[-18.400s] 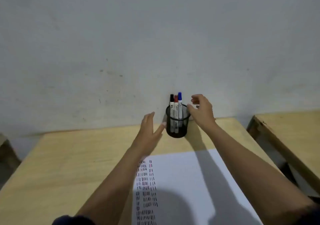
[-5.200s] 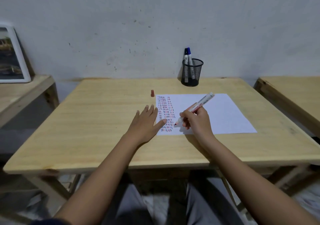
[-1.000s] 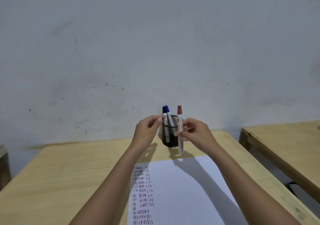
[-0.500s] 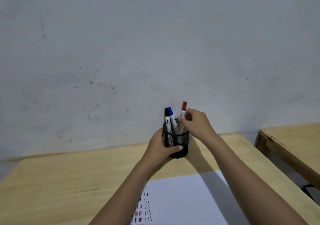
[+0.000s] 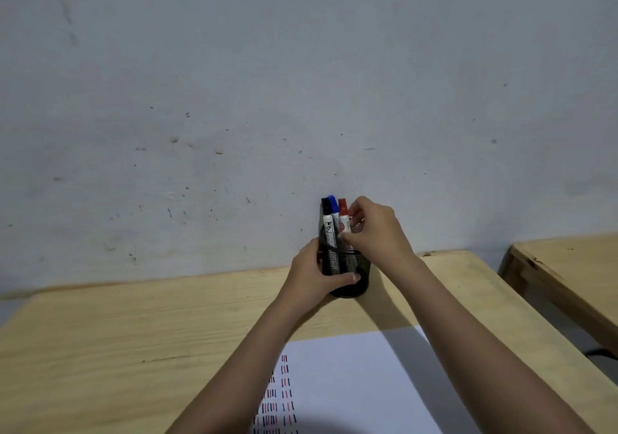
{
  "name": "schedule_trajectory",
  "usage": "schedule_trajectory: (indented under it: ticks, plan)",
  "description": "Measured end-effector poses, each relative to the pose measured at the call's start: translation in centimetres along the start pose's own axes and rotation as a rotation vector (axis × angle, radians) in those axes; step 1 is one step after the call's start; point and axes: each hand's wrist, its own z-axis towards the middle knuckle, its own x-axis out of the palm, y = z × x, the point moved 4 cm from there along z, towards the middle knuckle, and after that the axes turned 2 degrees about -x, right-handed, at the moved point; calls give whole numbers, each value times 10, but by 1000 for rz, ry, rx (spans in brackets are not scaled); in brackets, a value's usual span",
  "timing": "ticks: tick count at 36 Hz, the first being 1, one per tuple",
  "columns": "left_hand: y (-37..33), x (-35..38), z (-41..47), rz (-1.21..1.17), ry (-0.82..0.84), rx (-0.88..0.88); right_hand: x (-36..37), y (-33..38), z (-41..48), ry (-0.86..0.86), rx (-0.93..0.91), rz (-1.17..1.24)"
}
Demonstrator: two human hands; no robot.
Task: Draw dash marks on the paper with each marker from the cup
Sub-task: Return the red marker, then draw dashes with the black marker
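A black mesh cup point(image 5: 354, 288) stands at the far edge of the wooden table point(image 5: 133, 340), against the wall. Three capped markers stand in it: black point(image 5: 326, 219), blue point(image 5: 333, 204) and red point(image 5: 343, 216). My left hand point(image 5: 314, 274) wraps around the cup's left side. My right hand point(image 5: 374, 229) is over the rim, its fingers pinching the red marker's barrel. The white paper point(image 5: 361, 383) lies nearer to me, with columns of red, blue and black dashes on its left part.
A grey wall rises straight behind the cup. A second wooden table point(image 5: 568, 276) stands to the right, across a narrow gap. My forearms stretch over the paper and cast a shadow on it.
My right hand brought the capped red marker from beside the cup down into it. My left hand closed around the cup's side. The view moved closer.
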Motion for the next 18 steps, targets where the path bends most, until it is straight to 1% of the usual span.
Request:
schedule_trajectory:
  ticks: [5, 10, 18]
  plan:
    - [1, 0, -1, 5, -18, -10, 2, 5, -5, -10, -13, 39]
    - [1, 1, -1, 4, -15, -13, 3, 11, -7, -30, 0, -30]
    - [1, 1, -1, 13, -5, -12, 11, 16, -10, -11, 54, -82]
